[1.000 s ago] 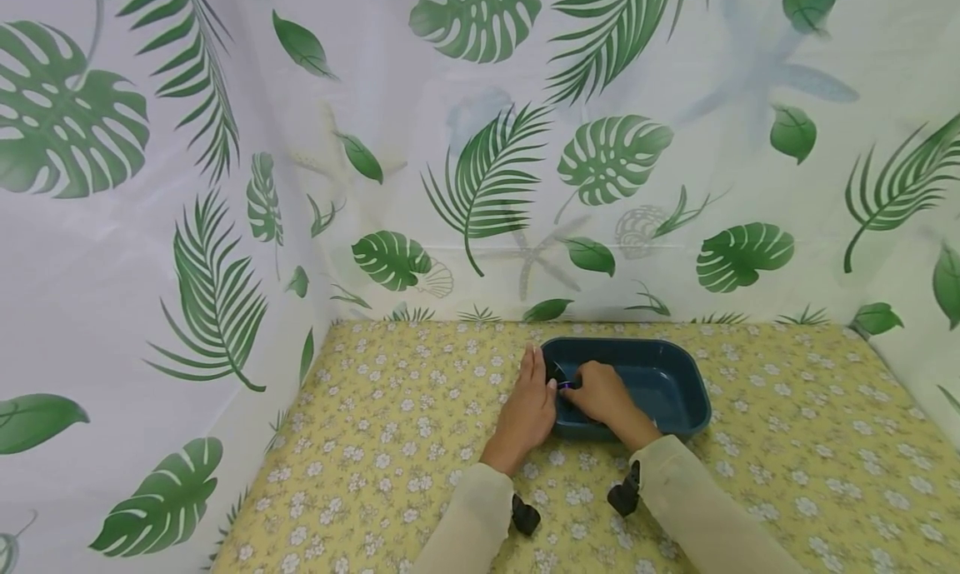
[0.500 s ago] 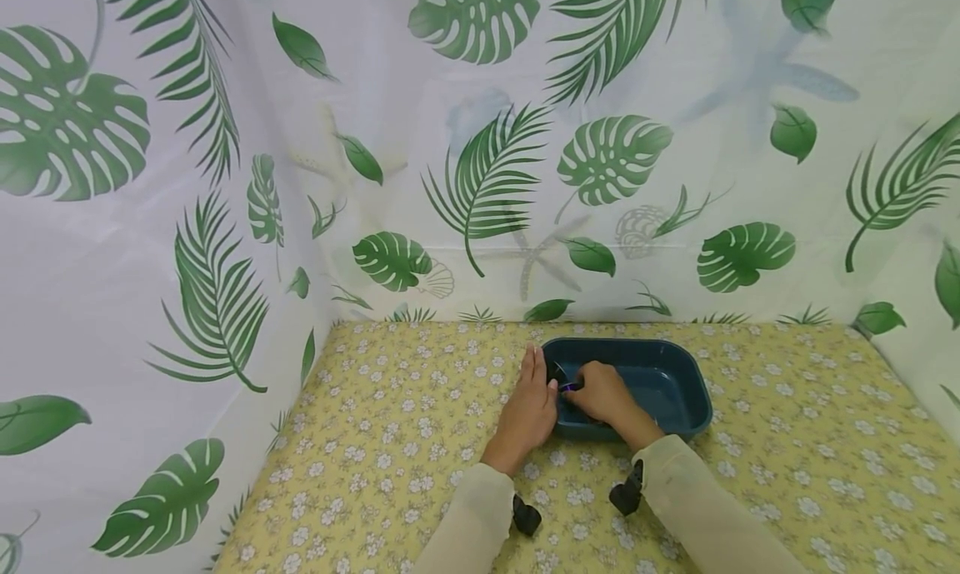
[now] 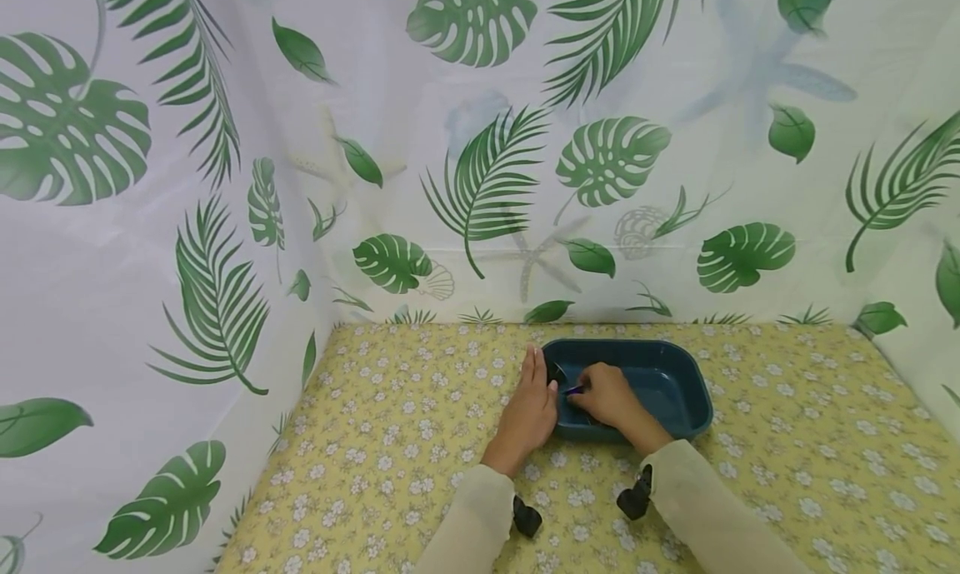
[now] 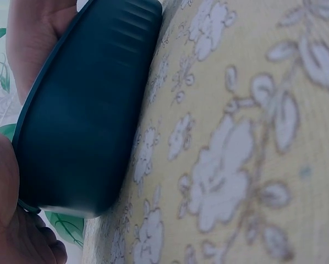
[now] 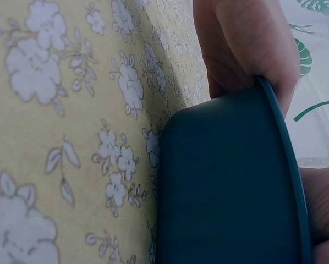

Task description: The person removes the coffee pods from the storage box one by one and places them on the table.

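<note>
A dark teal rectangular basin (image 3: 663, 391) with rounded corners and a raised rim stands on the cloth. At its left end my left hand (image 3: 528, 411) grips the rim, thumb over the inside and fingers along the outer wall. My right hand (image 3: 606, 395) reaches into the left half of the basin and pinches a small dark thing with a blue-purple sheen (image 3: 576, 389); its kind cannot be made out. A dark, shiny curved thing (image 3: 557, 372) shows in the basin between the hands. The basin's wall (image 4: 82, 110) hides the inside in both wrist views.
Yellow flowered cloth (image 3: 390, 474) covers the table. A white curtain with green leaves (image 3: 495, 182) rises behind and at both sides, close past the basin's far edge. Black wrist cameras (image 3: 527, 517) hang at both sleeves.
My right hand has shifted slightly to the right and nearer, and the purple-sheened thing has moved the same way. My left hand and the basin stay in place.
</note>
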{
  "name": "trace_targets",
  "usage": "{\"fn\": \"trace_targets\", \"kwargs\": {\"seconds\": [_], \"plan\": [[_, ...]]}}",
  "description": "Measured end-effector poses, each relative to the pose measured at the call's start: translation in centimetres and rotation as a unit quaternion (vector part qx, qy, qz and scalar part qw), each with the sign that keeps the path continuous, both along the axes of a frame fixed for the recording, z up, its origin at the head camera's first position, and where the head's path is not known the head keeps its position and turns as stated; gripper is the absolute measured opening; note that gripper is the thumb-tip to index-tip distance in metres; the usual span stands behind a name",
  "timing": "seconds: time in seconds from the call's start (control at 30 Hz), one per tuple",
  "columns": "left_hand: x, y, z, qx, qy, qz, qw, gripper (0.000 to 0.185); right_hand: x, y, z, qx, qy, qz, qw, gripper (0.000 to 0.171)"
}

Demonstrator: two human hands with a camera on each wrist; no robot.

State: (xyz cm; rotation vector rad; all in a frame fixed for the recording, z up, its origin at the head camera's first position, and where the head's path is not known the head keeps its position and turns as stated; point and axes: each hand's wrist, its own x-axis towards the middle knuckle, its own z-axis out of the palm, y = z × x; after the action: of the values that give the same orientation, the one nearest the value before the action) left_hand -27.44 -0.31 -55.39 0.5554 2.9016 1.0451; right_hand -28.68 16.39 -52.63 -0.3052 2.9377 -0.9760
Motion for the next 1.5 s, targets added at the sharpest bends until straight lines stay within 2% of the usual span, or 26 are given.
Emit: {"fn": "trace_targets", "kwargs": {"seconds": [0.17,0.4,0.83,1.13,1.5], "plan": [[0.0,0.0,0.0,0.004,0.003,0.0,1.0,0.06,0.1,0.5,0.2,-0.001,0.0,-0.012,1.0,0.023],[0.0,0.1,0.0,-0.003,-0.006,0.002,1.0,0.061,0.6,0.9,0.5,-0.012,-0.005,-0.022,1.0,0.024],[0.0,0.1,0.0,-0.018,-0.005,0.005,0.9998,0.062,1.6,1.7,0.8,-0.043,0.01,-0.02,0.999,0.027],[0.0,0.0,0.1,-0.012,-0.011,0.005,0.9999,0.062,2.3,2.4,1.4,-0.072,0.015,-0.02,0.997,0.028],[0.1,0.1,0.1,-0.018,-0.004,0.005,0.9998,0.062,3.9,2.3,2.4,-0.093,0.05,-0.027,0.994,0.027]]}}
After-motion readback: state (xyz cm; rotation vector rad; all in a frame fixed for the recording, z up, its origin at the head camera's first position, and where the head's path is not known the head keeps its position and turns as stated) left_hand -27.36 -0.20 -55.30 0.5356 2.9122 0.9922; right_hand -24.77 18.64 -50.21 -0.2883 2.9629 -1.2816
